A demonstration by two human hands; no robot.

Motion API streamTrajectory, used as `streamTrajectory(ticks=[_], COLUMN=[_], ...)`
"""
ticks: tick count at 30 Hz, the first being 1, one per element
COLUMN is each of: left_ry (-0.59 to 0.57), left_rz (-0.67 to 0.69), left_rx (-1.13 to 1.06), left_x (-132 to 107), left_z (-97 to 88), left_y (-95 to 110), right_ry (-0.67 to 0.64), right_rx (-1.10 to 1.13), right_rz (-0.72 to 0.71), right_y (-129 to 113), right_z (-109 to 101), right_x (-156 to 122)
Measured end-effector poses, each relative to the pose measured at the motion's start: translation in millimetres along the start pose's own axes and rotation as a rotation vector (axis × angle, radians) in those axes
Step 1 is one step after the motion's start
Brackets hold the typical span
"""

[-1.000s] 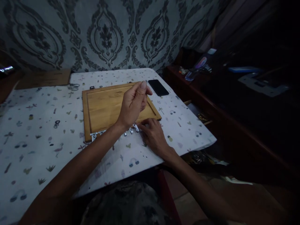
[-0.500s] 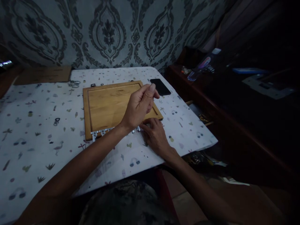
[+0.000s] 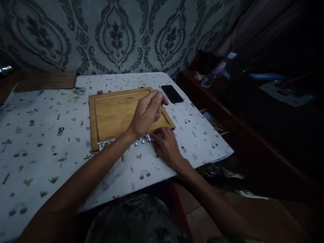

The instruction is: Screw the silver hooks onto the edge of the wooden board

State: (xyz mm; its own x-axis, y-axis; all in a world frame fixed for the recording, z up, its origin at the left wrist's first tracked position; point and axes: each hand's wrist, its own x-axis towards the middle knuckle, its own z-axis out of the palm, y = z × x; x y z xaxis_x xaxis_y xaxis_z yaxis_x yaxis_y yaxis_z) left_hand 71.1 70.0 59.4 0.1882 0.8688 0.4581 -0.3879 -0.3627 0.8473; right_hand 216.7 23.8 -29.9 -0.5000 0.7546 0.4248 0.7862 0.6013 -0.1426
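A wooden tray (image 3: 113, 113) lies on a table covered with a patterned white cloth (image 3: 37, 145). A row of small metal pieces (image 3: 141, 140) sits along the tray's near edge. My left hand (image 3: 146, 113) is raised over the tray's right part, fingers curled in a pinch; what it holds is too small to make out. My right hand (image 3: 165, 146) rests on the cloth by the tray's near right corner, fingertips touching the metal pieces.
A black phone (image 3: 172, 93) lies right of the tray near the table's far corner. Scissors (image 3: 79, 90) and small dark bits lie behind the tray. A brown board (image 3: 47, 81) sits at the back left. A dark cluttered wooden cabinet (image 3: 227, 101) stands on the right.
My left hand has shifted slightly right and down over the tray, still pinched. My right hand stays at the metal pieces.
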Motion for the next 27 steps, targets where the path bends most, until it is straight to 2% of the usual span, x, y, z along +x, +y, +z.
streamTrajectory(ticks=[6,14,20,27], left_ry=[0.005,-0.067,-0.050,-0.063], left_rz=[0.023,0.009,0.040,0.016], left_rx=[-0.012,0.023,0.023,0.043], left_x=[0.2,-3.1,-2.6,-4.2], left_z=[-1.9,2.8,2.8,3.9], left_y=[-1.8,1.4,1.6,0.6], right_ry=[0.000,-0.005,0.002,-0.008], right_rx=[-0.012,-0.010,-0.009,0.009], right_rz=[-0.002,-0.003,-0.004,-0.003], right_y=[0.3,0.4,0.6,1.3], right_z=[0.5,1.0,1.7,1.5], right_x=[0.0,0.0,-0.4,0.1])
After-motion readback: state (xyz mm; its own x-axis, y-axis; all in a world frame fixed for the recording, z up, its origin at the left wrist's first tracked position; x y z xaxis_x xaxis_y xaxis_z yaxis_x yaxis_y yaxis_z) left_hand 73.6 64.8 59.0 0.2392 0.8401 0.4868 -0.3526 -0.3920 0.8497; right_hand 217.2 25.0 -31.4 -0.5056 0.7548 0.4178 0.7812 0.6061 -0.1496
